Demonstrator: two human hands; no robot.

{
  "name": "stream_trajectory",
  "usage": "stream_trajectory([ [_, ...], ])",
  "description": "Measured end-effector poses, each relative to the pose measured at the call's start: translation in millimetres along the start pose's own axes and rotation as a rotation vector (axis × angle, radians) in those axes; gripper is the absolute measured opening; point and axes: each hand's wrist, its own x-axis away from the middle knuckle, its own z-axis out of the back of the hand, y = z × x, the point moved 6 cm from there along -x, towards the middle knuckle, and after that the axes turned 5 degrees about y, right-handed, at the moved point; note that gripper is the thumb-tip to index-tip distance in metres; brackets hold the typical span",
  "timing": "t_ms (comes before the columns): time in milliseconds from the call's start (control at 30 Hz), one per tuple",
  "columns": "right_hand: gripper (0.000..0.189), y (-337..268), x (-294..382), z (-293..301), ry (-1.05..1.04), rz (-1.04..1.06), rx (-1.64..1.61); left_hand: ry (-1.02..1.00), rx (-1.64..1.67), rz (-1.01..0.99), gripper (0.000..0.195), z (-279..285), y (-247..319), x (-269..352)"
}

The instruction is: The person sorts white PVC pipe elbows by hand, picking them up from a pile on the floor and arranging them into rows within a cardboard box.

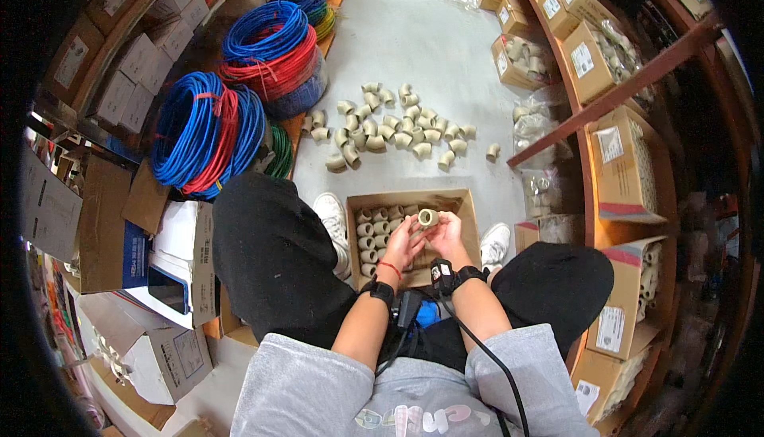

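A beige plastic pipe elbow (427, 217) is held up over an open cardboard box (352, 198), its round mouth facing upward. My right hand (446, 235) grips it from the right side. The fingers of my left hand (404, 242) reach its left edge; whether they also grip it cannot be told. Inside the box, similar fittings (366, 229) stand in neat rows on the left. Bare cardboard shows at the back right, and my hands hide part of the middle. Beyond the box, many loose pipe elbows (391, 123) lie scattered on the grey floor (382, 31).
White shoes (332, 222) flank the box. Coiled blue and red cables (209, 132) stand at left, near a smartphone (168, 289) on a carton. Metal shelving (615, 94) with cartons of fittings (621, 162) lines the right. A black cable (498, 359) runs from my right wrist.
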Motion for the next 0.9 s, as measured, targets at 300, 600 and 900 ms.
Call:
stream_trajectory([
  [300,0.018,5.4,47.3,-12.7,-0.148,-0.090,0.079,0.196,-0.466,-0.055,0.038,53.0,9.8,10.0],
  [600,0.020,15.6,46.4,-24.4,-0.335,-0.085,0.109,0.032,-0.432,-0.146,0.040,20.5,18.3,29.1],
  [900,0.018,25.8,42.9,-13.4,-0.258,-0.115,0.210,-0.006,-0.345,-0.103,0.028,16.8,16.5,31.4],
])
